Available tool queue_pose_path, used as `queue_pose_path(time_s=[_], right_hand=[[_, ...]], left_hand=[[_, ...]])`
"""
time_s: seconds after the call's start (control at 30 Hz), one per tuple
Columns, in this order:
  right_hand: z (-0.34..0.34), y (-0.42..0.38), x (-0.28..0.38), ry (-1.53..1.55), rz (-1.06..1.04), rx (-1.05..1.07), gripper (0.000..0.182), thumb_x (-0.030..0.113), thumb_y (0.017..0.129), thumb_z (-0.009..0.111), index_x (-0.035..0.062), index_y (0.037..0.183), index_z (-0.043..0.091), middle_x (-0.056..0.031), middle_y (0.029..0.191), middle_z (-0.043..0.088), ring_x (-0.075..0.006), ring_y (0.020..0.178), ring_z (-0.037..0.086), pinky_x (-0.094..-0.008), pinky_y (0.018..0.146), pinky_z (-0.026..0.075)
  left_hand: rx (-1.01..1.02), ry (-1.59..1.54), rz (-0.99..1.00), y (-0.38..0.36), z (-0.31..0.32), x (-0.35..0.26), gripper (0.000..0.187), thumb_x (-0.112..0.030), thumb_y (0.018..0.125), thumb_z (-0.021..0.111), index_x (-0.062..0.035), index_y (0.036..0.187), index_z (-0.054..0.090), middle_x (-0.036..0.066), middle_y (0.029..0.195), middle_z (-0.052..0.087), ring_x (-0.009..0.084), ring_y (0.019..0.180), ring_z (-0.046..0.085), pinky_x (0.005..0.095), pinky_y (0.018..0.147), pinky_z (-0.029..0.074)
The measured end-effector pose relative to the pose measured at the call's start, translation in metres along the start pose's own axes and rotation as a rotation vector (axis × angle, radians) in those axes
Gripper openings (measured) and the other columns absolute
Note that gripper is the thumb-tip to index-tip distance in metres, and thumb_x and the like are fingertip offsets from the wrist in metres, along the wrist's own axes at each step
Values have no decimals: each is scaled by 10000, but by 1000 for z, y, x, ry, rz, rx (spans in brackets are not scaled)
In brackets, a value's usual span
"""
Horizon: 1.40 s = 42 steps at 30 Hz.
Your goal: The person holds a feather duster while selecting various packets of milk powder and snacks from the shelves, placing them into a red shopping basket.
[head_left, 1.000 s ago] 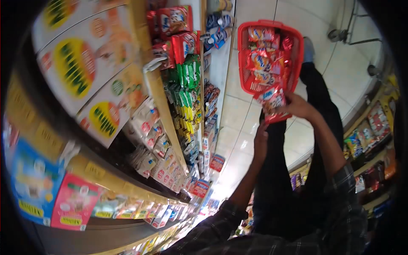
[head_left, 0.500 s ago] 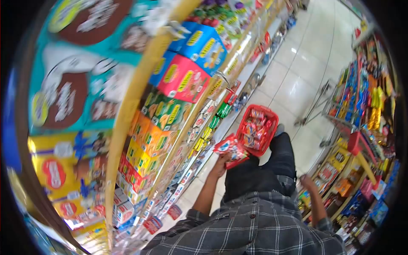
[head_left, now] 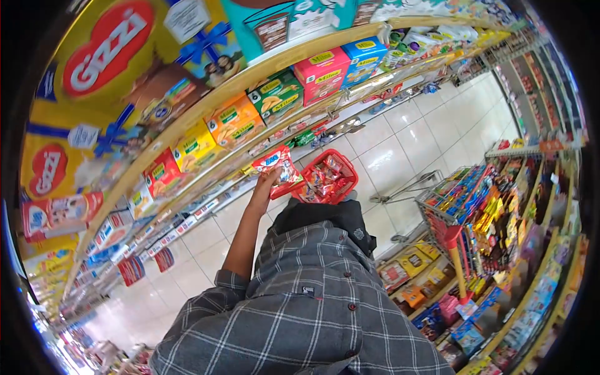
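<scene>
My left hand (head_left: 265,183) is raised toward the shelves and grips a red snack packet (head_left: 278,167) with a blue label. Just to the right of it a red plastic shopping basket (head_left: 342,178) stands on the tiled floor in front of my legs, filled with several similar red packets. My left forearm runs down from the hand to a grey plaid sleeve (head_left: 219,294). My right hand is not in view; the plaid shirt fills the lower middle of the frame.
Long yellow-edged shelves (head_left: 206,112) of boxed biscuits and snacks run along the left. A wire display rack (head_left: 465,200) with colourful packets stands at the right, more low shelves behind it. White tiled floor (head_left: 400,144) lies between.
The view has swung upward and back from the basket. My left hand has lifted the red packet from near the basket up toward the shelves. My right hand dropped out of view.
</scene>
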State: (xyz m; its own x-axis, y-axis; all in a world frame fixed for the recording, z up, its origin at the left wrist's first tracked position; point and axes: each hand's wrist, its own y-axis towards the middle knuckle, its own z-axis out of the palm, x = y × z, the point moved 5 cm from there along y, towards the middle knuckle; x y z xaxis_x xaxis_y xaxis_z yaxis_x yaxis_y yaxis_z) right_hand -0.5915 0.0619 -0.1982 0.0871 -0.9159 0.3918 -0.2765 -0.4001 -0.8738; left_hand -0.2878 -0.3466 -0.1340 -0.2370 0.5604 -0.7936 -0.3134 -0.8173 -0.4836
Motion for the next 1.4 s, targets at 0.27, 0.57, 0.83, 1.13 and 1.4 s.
queue_pose_path(time_s=[0.27, 0.57, 0.83, 1.13, 1.4], right_hand=[[-35, -18, 23, -19, -41, -61, 413, 339, 939, 512, -15, 1146, 553, -228, 1032, 651, -376, 949, 627, -455, 873, 496], [-59, -37, 11, -86, -15, -15, 380, 319, 939, 521, -7, 1130, 569, -208, 1036, 651, -339, 953, 628, -435, 883, 497], [-80, -41, 20, -139, -4, 39, 352, 301, 940, 529, 1, 1116, 582, -191, 1039, 651, -306, 957, 628, -417, 891, 499], [-79, -45, 133, 74, -250, 158, 320, 280, 940, 538, 10, 1100, 598, -171, 1042, 651, -269, 960, 629, -397, 901, 501], [-13, -63, 313, 511, -554, 188, 304, 331, 996, 490, 82, 823, 514, -56, 722, 562, -135, 627, 521, -282, 610, 464]], left_hand=[[-7, -21, 30, -34, -9, 8, 377, -368, 902, 652, -61, 1118, 609, -12, 989, 634, 80, 910, 579, 260, 842, 449], [-69, -22, 65, -59, -38, 13, 307, -381, 899, 653, -86, 982, 627, -42, 834, 576, 60, 758, 522, 240, 710, 423], [-221, -154, 133, -101, -56, -11, 370, -395, 885, 669, -66, 1047, 617, -29, 908, 583, 79, 854, 535, 250, 816, 421], [-81, -584, 109, -103, -26, -52, 635, -540, 943, 498, -27, 1317, 483, 98, 1284, 567, 187, 1135, 577, 348, 1021, 416], [-25, -396, 86, -80, 0, -65, 753, -542, 945, 505, -64, 1461, 237, 125, 1412, 426, 209, 1285, 463, 374, 1072, 392]])
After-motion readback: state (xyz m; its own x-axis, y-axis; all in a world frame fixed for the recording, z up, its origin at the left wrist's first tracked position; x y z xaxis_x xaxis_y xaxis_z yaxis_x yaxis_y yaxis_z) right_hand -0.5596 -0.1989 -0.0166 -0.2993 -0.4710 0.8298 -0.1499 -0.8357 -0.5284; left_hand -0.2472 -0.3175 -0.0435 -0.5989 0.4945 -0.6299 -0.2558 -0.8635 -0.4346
